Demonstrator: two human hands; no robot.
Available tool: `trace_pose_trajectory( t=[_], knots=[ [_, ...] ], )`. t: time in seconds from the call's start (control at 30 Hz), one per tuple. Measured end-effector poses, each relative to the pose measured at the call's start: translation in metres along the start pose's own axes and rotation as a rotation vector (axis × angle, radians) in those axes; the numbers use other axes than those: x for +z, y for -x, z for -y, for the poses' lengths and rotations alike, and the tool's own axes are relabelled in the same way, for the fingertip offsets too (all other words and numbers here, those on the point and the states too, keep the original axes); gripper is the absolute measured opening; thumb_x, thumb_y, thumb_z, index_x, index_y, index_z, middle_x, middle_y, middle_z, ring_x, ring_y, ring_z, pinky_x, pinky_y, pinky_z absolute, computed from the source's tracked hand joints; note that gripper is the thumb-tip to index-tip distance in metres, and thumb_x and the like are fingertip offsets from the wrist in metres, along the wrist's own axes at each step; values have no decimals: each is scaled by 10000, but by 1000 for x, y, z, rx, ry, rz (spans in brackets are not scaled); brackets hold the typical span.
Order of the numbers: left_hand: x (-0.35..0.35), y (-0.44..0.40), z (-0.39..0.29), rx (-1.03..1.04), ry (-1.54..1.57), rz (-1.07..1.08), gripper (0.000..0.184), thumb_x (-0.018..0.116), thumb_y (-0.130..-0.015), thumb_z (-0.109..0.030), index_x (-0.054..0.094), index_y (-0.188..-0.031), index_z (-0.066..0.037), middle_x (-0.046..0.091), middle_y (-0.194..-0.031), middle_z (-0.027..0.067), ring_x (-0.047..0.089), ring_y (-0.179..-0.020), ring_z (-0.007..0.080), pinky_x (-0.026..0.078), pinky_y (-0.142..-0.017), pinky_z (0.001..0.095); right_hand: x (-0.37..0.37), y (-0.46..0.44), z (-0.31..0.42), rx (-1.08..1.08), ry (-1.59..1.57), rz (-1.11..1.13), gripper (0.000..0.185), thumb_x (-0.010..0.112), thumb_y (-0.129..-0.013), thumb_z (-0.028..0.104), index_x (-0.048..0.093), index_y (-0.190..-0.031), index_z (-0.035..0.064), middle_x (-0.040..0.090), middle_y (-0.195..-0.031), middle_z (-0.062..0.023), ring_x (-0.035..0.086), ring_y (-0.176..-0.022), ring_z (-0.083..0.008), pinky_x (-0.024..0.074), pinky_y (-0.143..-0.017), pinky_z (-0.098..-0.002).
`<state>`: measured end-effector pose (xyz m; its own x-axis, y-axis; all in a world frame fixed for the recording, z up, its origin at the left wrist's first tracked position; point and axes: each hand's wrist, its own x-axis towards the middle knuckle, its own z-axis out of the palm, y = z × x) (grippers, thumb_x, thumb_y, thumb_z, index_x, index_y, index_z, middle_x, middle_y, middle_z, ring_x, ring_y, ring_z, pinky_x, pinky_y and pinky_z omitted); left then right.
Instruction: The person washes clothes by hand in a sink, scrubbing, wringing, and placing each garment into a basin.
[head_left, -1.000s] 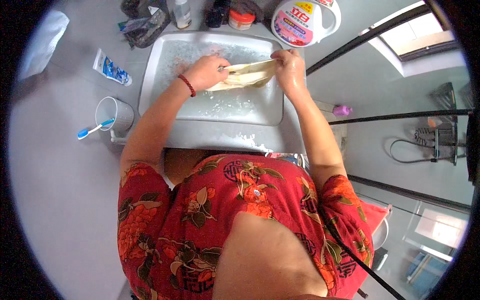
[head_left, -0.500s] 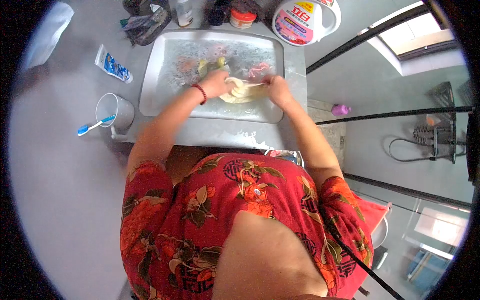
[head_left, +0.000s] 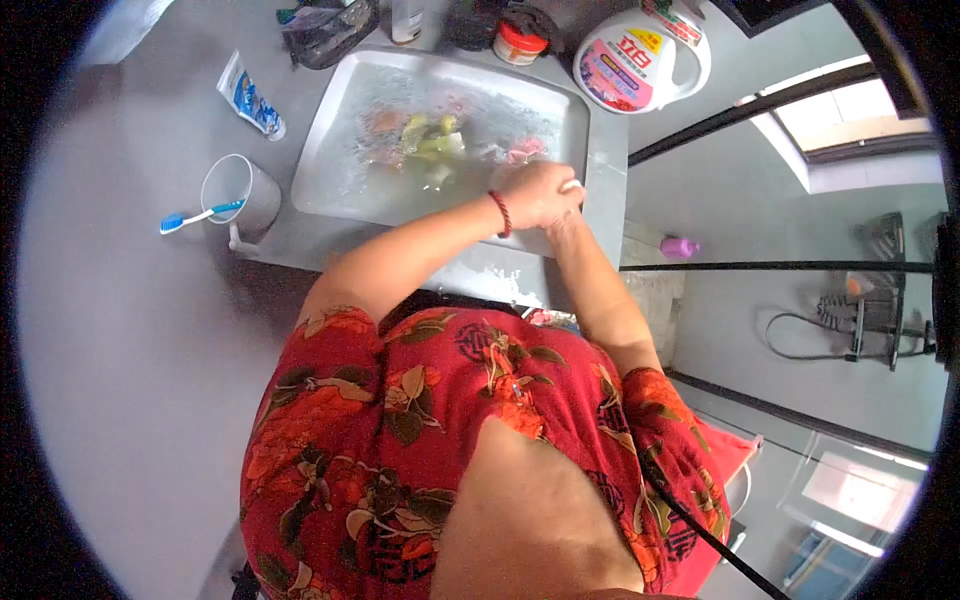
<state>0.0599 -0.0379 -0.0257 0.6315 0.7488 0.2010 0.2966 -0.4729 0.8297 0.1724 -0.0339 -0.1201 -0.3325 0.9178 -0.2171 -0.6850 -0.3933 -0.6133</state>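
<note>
My left hand (head_left: 538, 195), with a red braided bracelet at the wrist, is closed over the right side of the sink. My right hand (head_left: 567, 222) is pressed against it and partly hidden by it. Only a small whitish bit of cloth (head_left: 571, 186) shows between the fingers; the rest is covered by the hands. Below them is the white rectangular sink (head_left: 318, 170), holding cloudy, sudsy water. A yellow-green cloth (head_left: 438, 147) lies in the water to the left of my hands. Just beyond them floats a pink piece of cloth (head_left: 525, 150).
Left of the sink are a toothpaste tube (head_left: 252, 98) and a white cup (head_left: 256, 195) with a blue toothbrush (head_left: 190, 220). Behind stand a black bag (head_left: 335, 35), a red-labelled jar (head_left: 519, 45) and a detergent jug (head_left: 625, 70). Dark-framed glass borders the right.
Both hands have come together at the right of the sink. The pale cloth, stretched between them before, is now bunched up and mostly hidden in them. The camera view has shifted slightly.
</note>
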Motion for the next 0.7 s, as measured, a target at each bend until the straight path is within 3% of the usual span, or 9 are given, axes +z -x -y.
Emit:
trace_pose_trajectory(
  t=[0.13,0.2,0.27,0.33,0.4,0.5,0.57,0.63,0.7],
  knots=[
    [14,-5,24,171,-277,-273,308,497,-818,-312,559,-698,-36,557,-644,210,570,-654,348,449,-622,414,29,5,4,64,-245,-165,367,370,-898,303,503,-1126,48,539,-1144,-133,548,-1009,-243,465,-850,-387],
    [-3,-14,41,-261,-207,-172,307,451,-827,-309,600,-780,-45,621,-825,184,599,-804,341,456,-721,451,44,4,2,82,-315,-211,367,350,-907,287,499,-1138,44,530,-1164,-139,543,-1027,-231,464,-859,-367],
    [8,-23,94,-235,-282,-185,284,448,-835,-282,608,-808,-48,611,-831,203,595,-800,353,463,-711,444,53,1,4,125,-111,-466,350,330,-921,264,509,-1130,48,552,-1131,-140,558,-1006,-225,458,-869,-383],
    [7,-22,118,-202,-355,-193,265,446,-843,-255,615,-835,-52,601,-837,221,590,-795,364,470,-700,437,44,2,8,119,-145,-476,323,350,-920,246,511,-1108,39,577,-1078,-142,575,-969,-244,465,-850,-424],
    [-4,-15,121,-249,-530,95,256,444,-841,-213,614,-911,-35,610,-926,196,598,-860,343,481,-735,422,41,3,19,166,47,-563,253,386,-906,192,519,-1073,56,582,-1053,-112,587,-936,-280,493,-792,-454],
    [-8,7,103,-444,-603,153,247,451,-833,-180,618,-939,-32,619,-951,173,605,-895,315,484,-757,408,34,16,29,126,355,-666,245,450,-880,149,492,-1087,24,571,-937,-94,564,-776,-209,481,-644,-382],
    [-2,13,100,-310,-663,337,245,458,-829,-178,623,-945,-38,620,-964,170,610,-897,304,485,-761,407,34,20,24,67,672,-698,285,510,-851,142,483,-1110,27,534,-828,-38,463,-647,-129,403,-540,-312],
    [3,14,94,-145,-814,638,232,475,-817,-165,636,-911,-28,618,-963,189,611,-898,306,483,-754,397,22,18,13,172,742,-596,288,510,-853,153,484,-1126,65,556,-887,-38,485,-720,-144,420,-606,-345],
    [0,4,89,-205,-612,510,227,474,-816,-159,637,-891,-21,618,-945,196,610,-886,310,482,-750,390,28,15,17,268,816,-491,294,510,-855,164,486,-1142,103,577,-946,-38,507,-793,-158,436,-672,-378]
  ],
)
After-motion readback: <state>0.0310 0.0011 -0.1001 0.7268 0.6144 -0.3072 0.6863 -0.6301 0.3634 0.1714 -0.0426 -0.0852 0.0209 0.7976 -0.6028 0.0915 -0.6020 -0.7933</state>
